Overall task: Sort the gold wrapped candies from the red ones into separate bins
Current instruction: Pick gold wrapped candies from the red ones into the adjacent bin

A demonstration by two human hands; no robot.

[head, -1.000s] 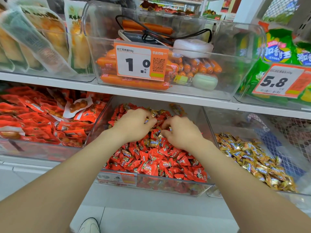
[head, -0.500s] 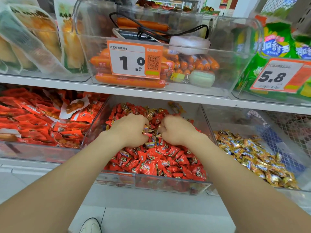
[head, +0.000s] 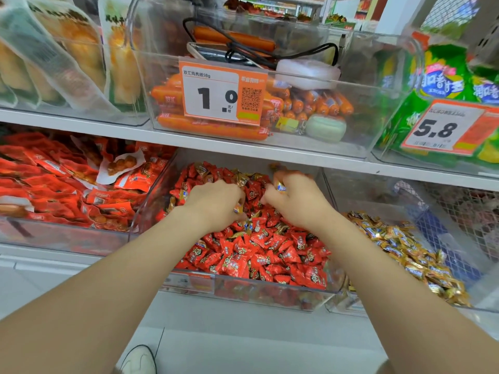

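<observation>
A clear middle bin (head: 243, 291) on the lower shelf holds a heap of red wrapped candies (head: 259, 255) with several gold ones mixed in near the back. My left hand (head: 213, 203) lies curled on the heap, and a gold candy (head: 238, 209) shows at its fingertips. My right hand (head: 294, 201) is raised slightly over the back of the heap and pinches a gold candy (head: 280, 187). The bin to the right (head: 480, 300) holds a pile of gold wrapped candies (head: 405, 252).
A left bin (head: 54, 236) holds red snack packets. The upper shelf (head: 216, 147) overhangs the hands closely, carrying a clear bin of orange sausages (head: 210, 128) with a price tag, pale packets at left and green bags (head: 442, 85) at right. My shoe (head: 139, 360) is on the floor.
My right hand has lifted and shifted right toward the back of the red bin with a gold candy in its fingers. My left hand stays curled on the heap.
</observation>
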